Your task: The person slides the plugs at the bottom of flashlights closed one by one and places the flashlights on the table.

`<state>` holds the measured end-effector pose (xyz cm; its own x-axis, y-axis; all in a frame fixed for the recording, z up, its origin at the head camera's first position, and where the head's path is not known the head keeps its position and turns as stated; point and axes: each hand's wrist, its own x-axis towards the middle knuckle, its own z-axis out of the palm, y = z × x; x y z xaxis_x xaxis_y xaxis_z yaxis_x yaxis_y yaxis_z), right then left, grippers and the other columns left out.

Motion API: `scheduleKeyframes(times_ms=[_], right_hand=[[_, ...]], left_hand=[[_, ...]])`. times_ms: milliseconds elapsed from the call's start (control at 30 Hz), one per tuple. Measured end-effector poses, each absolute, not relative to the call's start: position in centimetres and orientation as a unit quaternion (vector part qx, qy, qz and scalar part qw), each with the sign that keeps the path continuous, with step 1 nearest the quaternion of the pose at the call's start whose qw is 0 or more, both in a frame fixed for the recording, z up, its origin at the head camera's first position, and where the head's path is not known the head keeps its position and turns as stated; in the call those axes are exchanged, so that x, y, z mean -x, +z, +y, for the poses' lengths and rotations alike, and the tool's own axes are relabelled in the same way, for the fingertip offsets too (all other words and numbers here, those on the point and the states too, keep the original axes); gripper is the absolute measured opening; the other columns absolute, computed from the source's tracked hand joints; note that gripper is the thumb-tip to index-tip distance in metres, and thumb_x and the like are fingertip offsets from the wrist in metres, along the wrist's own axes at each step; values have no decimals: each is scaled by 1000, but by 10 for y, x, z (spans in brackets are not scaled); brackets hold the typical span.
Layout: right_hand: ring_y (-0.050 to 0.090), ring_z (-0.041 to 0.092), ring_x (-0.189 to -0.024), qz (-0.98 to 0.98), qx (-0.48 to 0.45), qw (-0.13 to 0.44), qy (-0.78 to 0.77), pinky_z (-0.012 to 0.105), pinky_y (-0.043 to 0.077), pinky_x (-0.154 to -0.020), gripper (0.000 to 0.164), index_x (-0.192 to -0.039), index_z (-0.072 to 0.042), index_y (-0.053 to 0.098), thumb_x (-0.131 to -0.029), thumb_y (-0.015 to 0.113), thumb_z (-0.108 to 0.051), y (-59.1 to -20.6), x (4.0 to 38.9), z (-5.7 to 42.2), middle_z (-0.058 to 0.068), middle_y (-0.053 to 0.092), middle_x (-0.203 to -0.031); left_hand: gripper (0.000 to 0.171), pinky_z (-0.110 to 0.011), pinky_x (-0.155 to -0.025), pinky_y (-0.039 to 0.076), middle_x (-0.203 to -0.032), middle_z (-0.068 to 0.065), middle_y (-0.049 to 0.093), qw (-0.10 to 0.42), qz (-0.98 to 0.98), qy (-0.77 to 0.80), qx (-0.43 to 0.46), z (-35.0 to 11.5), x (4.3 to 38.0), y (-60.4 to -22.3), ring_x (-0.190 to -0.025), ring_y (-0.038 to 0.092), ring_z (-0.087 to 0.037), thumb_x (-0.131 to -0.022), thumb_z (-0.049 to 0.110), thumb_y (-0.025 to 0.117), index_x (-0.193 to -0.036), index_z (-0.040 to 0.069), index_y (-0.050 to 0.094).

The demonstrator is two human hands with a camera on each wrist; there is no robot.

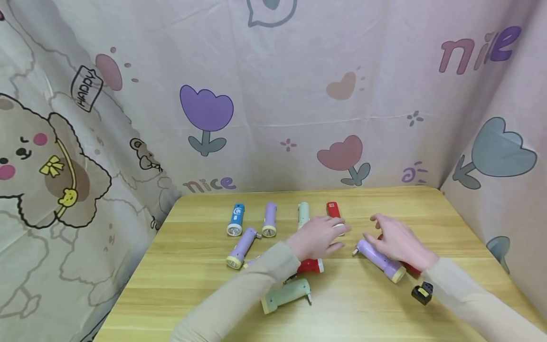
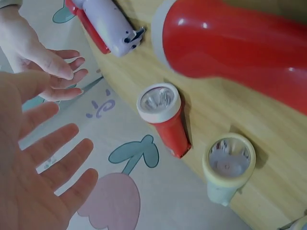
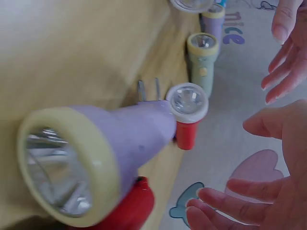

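My left hand hovers with spread fingers over the middle of the table, holding nothing. Below it lies a red flashlight, partly covered by the wrist and sleeve. To the right, my right hand is held above a purple flashlight whose plug prongs stick out. No object is in its relaxed fingers, as the right wrist view shows. A second red flashlight lies next to the purple one, mostly hidden by the hand. Straight ahead of the left hand stands a red flashlight with a white rim.
Blue, purple and green flashlights line the table's back. Nearer are a purple flashlight, a green one with prongs out, and a purple one hidden by the left sleeve. A small black block lies by the right sleeve.
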<state>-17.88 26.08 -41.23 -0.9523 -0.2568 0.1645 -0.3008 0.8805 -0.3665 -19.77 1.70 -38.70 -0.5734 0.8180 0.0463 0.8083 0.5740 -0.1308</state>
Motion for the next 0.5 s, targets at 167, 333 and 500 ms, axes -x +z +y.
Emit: scheduleKeyframes(times_ms=[167,333,500], right_hand=[[64,18,-75,-968,-165,48,183,33,54,-59,57,-125,7,58,-91,71,-37,-423,173,263,15,71,-92],[60,11,-68,-965,-172,11,199,28,53,-56,61,-127,9,55,-91,72,-37,-433,166,266,11,71,-90],[56,8,-61,-964,-172,-7,203,24,48,-50,53,-119,7,58,-88,74,-32,-437,162,266,7,66,-85]], left_hand=[[48,-35,-118,43,-152,1,53,39,-875,61,478,21,193,-395,-140,52,-17,-104,45,50,-148,26,50],[47,-33,-113,48,-147,3,57,39,-862,71,500,25,188,-401,-136,54,-15,-103,46,51,-145,24,53],[46,-32,-112,48,-141,5,61,34,-858,86,505,29,187,-406,-133,56,-14,-103,46,52,-143,25,55]])
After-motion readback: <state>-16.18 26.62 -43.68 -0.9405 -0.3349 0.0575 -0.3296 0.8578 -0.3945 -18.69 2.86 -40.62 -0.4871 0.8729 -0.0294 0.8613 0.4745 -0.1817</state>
